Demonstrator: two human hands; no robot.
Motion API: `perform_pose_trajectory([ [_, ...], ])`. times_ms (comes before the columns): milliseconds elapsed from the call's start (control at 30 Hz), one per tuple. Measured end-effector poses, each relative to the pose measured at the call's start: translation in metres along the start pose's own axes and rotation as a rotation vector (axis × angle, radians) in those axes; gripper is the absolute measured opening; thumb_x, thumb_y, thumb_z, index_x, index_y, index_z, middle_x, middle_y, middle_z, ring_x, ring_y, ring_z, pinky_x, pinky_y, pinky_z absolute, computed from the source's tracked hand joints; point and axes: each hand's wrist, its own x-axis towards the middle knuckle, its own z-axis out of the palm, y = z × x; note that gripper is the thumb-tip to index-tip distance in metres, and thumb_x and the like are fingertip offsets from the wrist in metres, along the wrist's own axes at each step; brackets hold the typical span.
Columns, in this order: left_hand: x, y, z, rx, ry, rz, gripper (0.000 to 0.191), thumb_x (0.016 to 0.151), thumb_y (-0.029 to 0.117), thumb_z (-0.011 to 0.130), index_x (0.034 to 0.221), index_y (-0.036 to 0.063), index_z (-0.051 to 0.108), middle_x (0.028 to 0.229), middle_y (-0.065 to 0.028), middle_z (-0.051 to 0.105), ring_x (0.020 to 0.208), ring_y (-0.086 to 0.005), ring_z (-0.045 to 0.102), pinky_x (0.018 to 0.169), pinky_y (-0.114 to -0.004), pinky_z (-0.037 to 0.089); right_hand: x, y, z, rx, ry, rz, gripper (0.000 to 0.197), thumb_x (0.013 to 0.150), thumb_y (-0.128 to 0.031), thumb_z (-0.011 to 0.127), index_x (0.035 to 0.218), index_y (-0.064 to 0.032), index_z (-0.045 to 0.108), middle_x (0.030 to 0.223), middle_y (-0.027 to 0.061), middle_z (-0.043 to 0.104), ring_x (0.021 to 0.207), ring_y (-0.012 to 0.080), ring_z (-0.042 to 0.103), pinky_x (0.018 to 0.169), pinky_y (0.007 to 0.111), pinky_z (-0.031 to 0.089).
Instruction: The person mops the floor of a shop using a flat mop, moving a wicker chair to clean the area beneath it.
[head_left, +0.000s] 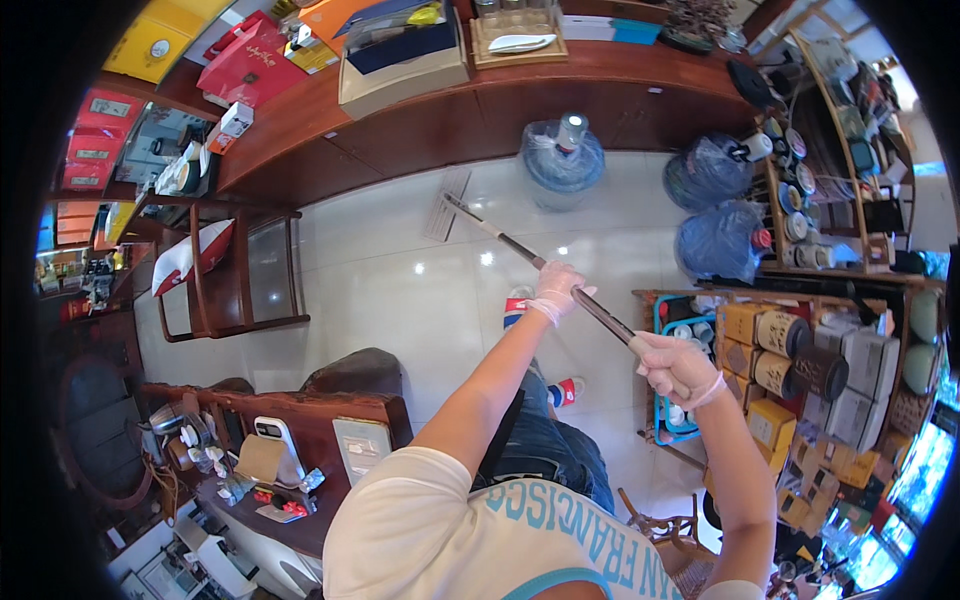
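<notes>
A flat mop's handle (604, 315) slants across the middle of the view, gripped by both my hands in clear disposable gloves. My left hand (556, 289) is wrapped around the pole partway down. Nearer my body, my right hand (679, 365) closes around its upper end. The flat grey mop head (448, 204) lies on the glossy white tile floor (390, 277), close to the foot of a long wooden cabinet (420, 139). Parts of the pole are hidden under my fingers.
Water-cooler bottles (562, 169) in plastic wrap stand right of the mop head, with more by the shelf (855, 187). A wooden chair (240, 285) holding a cushion (193, 259) is at left. Below it is a wooden tea table (367, 401). Stacked boxes (855, 367) crowd the right.
</notes>
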Motion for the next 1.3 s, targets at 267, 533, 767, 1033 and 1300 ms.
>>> perform_pose_trajectory([
  [267,-0.052,0.061,0.047,0.048,-0.317,0.251,0.016,0.068,0.033,0.064,0.074,0.0184,0.068,0.071,-0.0084,0.062,0.079,-0.0295,0.059,0.072,-0.039,0.046,-0.042,0.144,-0.050,0.324,0.101,-0.057,0.056,0.079,-0.002,0.051,0.131,-0.0054,0.032,0.073,0.0074,0.052,0.044,0.0064,0.043,0.035,0.016,0.035],
  [533,-0.151,0.131,0.083,0.129,-0.716,0.432,0.020,0.063,0.023,0.065,0.083,0.0211,0.069,0.078,-0.0082,0.064,0.079,-0.0283,0.061,0.072,-0.039,0.047,-0.116,0.253,-0.063,0.168,0.163,-0.105,0.044,0.077,-0.006,0.055,0.120,0.0032,0.046,0.068,0.0060,0.053,0.045,0.0091,0.045,0.039,0.021,0.034],
  [767,-0.183,0.255,0.110,-0.157,-0.677,0.523,0.017,0.069,0.032,0.062,0.061,0.0174,0.065,0.066,-0.0063,0.061,0.077,-0.0259,0.057,0.069,-0.040,0.042,-0.230,0.277,-0.065,0.267,0.504,-0.138,0.042,0.077,-0.003,0.057,0.118,0.0039,0.049,0.061,0.0032,0.049,0.044,0.0080,0.042,0.038,0.019,0.029],
  [1033,-0.092,0.247,0.112,-0.180,-0.287,0.705,0.026,0.070,0.038,0.062,0.057,0.0150,0.062,0.061,-0.0064,0.056,0.068,-0.0272,0.054,0.061,-0.040,0.041,-0.203,0.205,-0.057,-0.067,0.624,-0.187,0.018,0.080,-0.014,0.056,0.092,-0.0003,0.058,0.055,-0.0015,0.045,0.046,0.0053,0.041,0.042,0.021,0.031],
  [1300,0.071,0.161,0.122,0.010,-0.249,0.698,0.020,0.063,0.029,0.070,0.061,0.0104,0.061,0.070,-0.0095,0.058,0.080,-0.0294,0.053,0.075,-0.040,0.041,-0.065,0.118,-0.076,0.356,0.556,-0.351,0.048,0.075,-0.007,0.058,0.122,0.0000,0.049,0.067,0.0046,0.054,0.046,0.0079,0.046,0.039,0.022,0.035],
])
